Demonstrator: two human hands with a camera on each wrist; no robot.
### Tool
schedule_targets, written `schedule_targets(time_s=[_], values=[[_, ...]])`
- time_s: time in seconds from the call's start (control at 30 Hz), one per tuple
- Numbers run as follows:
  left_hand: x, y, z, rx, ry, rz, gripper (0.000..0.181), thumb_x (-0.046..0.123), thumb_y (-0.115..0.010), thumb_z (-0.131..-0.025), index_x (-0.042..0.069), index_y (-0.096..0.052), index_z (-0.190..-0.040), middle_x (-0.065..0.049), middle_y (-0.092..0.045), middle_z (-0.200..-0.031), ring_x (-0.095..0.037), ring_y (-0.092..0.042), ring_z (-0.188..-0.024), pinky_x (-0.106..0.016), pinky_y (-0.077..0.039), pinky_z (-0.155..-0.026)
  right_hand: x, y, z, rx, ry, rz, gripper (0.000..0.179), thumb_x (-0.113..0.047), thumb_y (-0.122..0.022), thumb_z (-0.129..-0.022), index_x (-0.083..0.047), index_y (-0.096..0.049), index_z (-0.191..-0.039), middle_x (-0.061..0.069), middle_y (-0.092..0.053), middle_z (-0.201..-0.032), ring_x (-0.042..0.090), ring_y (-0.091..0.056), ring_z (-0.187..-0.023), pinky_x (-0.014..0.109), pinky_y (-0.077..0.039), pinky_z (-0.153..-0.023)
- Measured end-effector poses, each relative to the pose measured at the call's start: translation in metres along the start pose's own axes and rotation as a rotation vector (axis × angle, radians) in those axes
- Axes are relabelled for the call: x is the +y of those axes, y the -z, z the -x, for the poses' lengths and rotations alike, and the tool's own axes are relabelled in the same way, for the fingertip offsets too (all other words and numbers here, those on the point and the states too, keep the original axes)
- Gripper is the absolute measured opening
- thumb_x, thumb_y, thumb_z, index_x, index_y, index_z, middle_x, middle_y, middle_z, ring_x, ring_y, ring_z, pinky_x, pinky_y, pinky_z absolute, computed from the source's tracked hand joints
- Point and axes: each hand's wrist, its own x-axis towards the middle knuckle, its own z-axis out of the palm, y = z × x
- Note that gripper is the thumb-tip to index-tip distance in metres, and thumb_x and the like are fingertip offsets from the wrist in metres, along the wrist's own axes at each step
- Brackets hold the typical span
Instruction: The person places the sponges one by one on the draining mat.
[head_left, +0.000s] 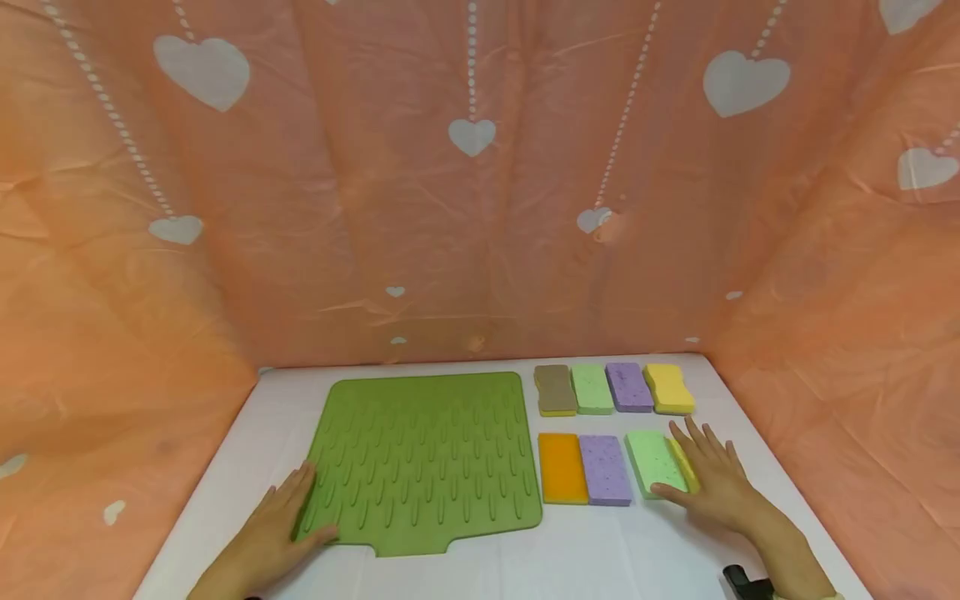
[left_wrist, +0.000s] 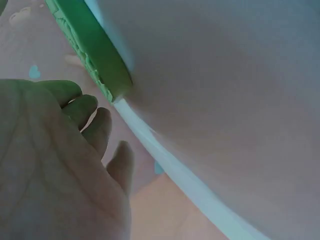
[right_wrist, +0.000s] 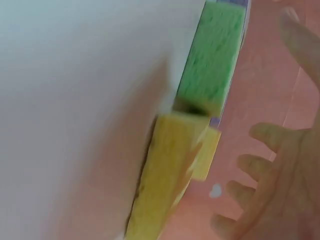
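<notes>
A green silicone mat [head_left: 420, 458] with rows of raised ridges lies flat at the centre left. My left hand [head_left: 273, 521] is spread at its left edge, fingertips right at the rim and thumb over the near corner. In the left wrist view, that hand [left_wrist: 60, 150] shows nothing in its palm. At the right, my right hand [head_left: 712, 487] hovers with spread fingers, overlapping a yellow sponge [head_left: 682, 463] beside a light green sponge [head_left: 652, 458]. The right wrist view shows the hand [right_wrist: 280, 185] above these two, fingers apart and holding nothing.
Left of the green sponge lie a purple sponge [head_left: 606, 471] and an orange one [head_left: 562, 468]. Behind runs a row of grey-topped [head_left: 555, 388], green [head_left: 592, 388], purple [head_left: 629, 386] and yellow [head_left: 669, 387] sponges. Orange curtains [head_left: 472, 250] enclose the white table [head_left: 495, 575].
</notes>
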Motion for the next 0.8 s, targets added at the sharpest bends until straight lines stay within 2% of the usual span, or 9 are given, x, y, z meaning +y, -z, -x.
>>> schedule_targets(time_s=[0.13, 0.2, 0.23, 0.33, 0.43, 0.57, 0.67, 0.73, 0.8], values=[[-0.001, 0.003, 0.007, -0.059, 0.063, 0.037, 0.102, 0.053, -0.078, -0.095, -0.012, -0.035, -0.162, -0.032, -0.034, -0.168, -0.056, -0.037, -0.15, -0.045, -0.006, -0.134, 0.012, 0.006, 0.0, -0.008, 0.015, -0.004, 0.114, -0.053, -0.087, -0.084, 0.004, -0.031, -0.166, 0.034, -0.019, -0.172, 0.063, -0.014, -0.155, 0.082, -0.006, -0.12], [0.0, 0.005, 0.009, -0.081, 0.083, 0.042, 0.102, 0.053, -0.078, -0.094, -0.011, -0.036, -0.161, -0.033, -0.035, -0.167, -0.057, -0.038, -0.149, -0.063, -0.023, -0.127, 0.018, 0.008, 0.0, -0.015, 0.021, -0.003, 0.115, -0.052, -0.088, -0.083, 0.005, -0.031, -0.165, 0.035, -0.019, -0.172, 0.064, -0.015, -0.154, 0.083, -0.007, -0.119], [0.001, 0.006, 0.01, -0.086, 0.089, 0.044, 0.102, 0.053, -0.079, -0.094, -0.011, -0.036, -0.161, -0.032, -0.035, -0.167, -0.056, -0.038, -0.15, -0.064, -0.028, -0.125, 0.022, 0.009, 0.001, -0.018, 0.025, 0.0, 0.116, -0.051, -0.089, -0.082, 0.005, -0.031, -0.165, 0.036, -0.02, -0.171, 0.065, -0.016, -0.154, 0.083, -0.008, -0.118], [0.002, 0.007, 0.012, -0.085, 0.086, 0.03, 0.102, 0.053, -0.079, -0.094, -0.01, -0.037, -0.161, -0.031, -0.035, -0.167, -0.055, -0.039, -0.15, -0.034, -0.012, -0.131, 0.031, 0.011, 0.001, -0.036, 0.028, 0.005, 0.117, -0.048, -0.092, -0.079, 0.008, -0.032, -0.163, 0.039, -0.021, -0.169, 0.067, -0.018, -0.152, 0.084, -0.011, -0.117], [0.002, 0.006, 0.011, -0.073, 0.075, 0.018, 0.102, 0.053, -0.079, -0.093, -0.01, -0.037, -0.161, -0.032, -0.035, -0.167, -0.053, -0.038, -0.151, -0.004, 0.012, -0.109, 0.039, 0.013, 0.001, -0.056, 0.031, -0.004, 0.119, -0.045, -0.093, -0.076, 0.011, -0.032, -0.162, 0.041, -0.023, -0.167, 0.068, -0.019, -0.15, 0.085, -0.014, -0.114], [0.001, 0.003, 0.01, -0.075, 0.069, 0.006, 0.103, 0.055, -0.079, -0.093, -0.011, -0.037, -0.161, -0.032, -0.035, -0.167, -0.053, -0.037, -0.151, -0.001, 0.015, -0.105, 0.047, 0.014, 0.005, -0.102, 0.014, -0.066, 0.123, -0.041, -0.096, -0.074, 0.012, -0.028, -0.162, 0.043, -0.02, -0.167, 0.069, -0.015, -0.15, 0.087, -0.014, -0.113], [0.0, 0.003, 0.008, -0.093, 0.078, 0.008, 0.104, 0.056, -0.079, -0.093, -0.011, -0.037, -0.161, -0.032, -0.034, -0.167, -0.054, -0.037, -0.151, -0.027, -0.006, -0.13, 0.051, 0.015, 0.007, -0.138, -0.003, -0.118, 0.126, -0.038, -0.098, -0.073, 0.011, -0.025, -0.164, 0.042, -0.016, -0.168, 0.069, -0.012, -0.151, 0.087, -0.014, -0.112], [0.0, 0.004, 0.006, -0.107, 0.085, 0.013, 0.103, 0.055, -0.079, -0.093, -0.011, -0.037, -0.161, -0.032, -0.034, -0.167, -0.055, -0.037, -0.151, -0.052, -0.024, -0.129, 0.053, 0.016, 0.008, -0.154, -0.01, -0.137, 0.128, -0.036, -0.099, -0.072, 0.01, -0.023, -0.164, 0.042, -0.014, -0.168, 0.069, -0.012, -0.151, 0.087, -0.015, -0.113], [0.001, 0.004, 0.005, -0.119, 0.088, 0.008, 0.102, 0.056, -0.078, -0.094, -0.011, -0.038, -0.16, -0.032, -0.036, -0.167, -0.055, -0.037, -0.15, -0.069, -0.035, -0.117, 0.055, 0.017, 0.009, -0.166, -0.011, -0.157, 0.128, -0.033, -0.1, -0.072, 0.011, -0.023, -0.164, 0.042, -0.014, -0.168, 0.07, -0.012, -0.15, 0.086, -0.015, -0.114]])
